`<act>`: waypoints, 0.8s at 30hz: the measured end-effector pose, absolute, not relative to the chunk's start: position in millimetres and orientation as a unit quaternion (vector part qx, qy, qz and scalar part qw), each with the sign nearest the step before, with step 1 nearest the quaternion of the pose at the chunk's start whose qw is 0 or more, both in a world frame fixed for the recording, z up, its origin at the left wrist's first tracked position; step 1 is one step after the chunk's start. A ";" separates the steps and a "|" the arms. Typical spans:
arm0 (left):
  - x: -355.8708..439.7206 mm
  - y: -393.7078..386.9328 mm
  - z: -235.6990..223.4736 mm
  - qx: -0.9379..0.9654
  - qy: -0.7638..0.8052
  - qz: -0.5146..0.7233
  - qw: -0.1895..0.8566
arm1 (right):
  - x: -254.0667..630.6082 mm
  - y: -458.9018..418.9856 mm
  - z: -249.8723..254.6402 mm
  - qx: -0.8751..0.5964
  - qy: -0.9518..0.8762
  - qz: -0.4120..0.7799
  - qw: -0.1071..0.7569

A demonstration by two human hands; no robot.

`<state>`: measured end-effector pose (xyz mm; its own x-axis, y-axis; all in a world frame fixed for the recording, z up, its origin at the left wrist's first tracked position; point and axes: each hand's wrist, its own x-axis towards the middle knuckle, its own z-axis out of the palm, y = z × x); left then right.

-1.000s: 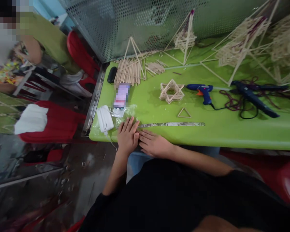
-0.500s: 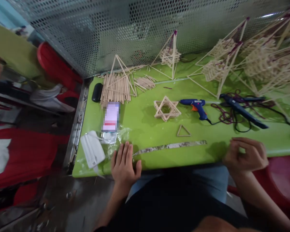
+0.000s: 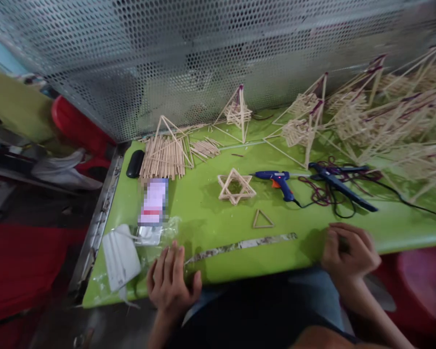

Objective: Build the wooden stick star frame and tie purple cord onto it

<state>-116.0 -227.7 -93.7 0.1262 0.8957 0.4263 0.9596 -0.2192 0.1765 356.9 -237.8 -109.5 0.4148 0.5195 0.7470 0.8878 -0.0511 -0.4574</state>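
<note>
Apparently no step is underway: the left hand (image 3: 172, 278) lies flat, fingers spread, beside the patterned strip (image 3: 240, 245); the right hand (image 3: 350, 252) is curled, its grip unclear. Ahead, between them, the stick triangle (image 3: 263, 226) would need a fine pinch.

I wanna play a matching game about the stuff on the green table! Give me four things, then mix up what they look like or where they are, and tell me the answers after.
Things
1. Glue gun
2. Stick star
3. Stick triangle
4. Patterned strip

Clues
A. Lies between the left hand and the right hand
B. Blue with an orange trigger
C. Lies between the star and the strip
D. Has six points

Right pairs: 1-B, 2-D, 3-C, 4-A
</note>
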 end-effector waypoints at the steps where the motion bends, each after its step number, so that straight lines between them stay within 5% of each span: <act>1: -116.5 -228.2 -96.1 -0.744 -0.622 -0.233 0.080 | 357.2 -237.4 -109.7 -0.687 -0.518 -0.199 0.469; 11: -146.3 -229.7 -88.5 -0.769 -0.521 -0.354 0.110 | 385.6 -201.7 -54.6 -0.600 -0.640 -0.122 0.464; 17: -141.6 -231.2 -68.5 -0.714 -0.569 -0.367 0.179 | 473.6 -67.9 22.2 -0.747 -0.631 0.002 0.212; 24: -120.5 -224.2 -89.8 -0.723 -0.634 -0.236 0.139 | 509.9 -15.3 -13.4 -0.759 -0.630 0.048 0.159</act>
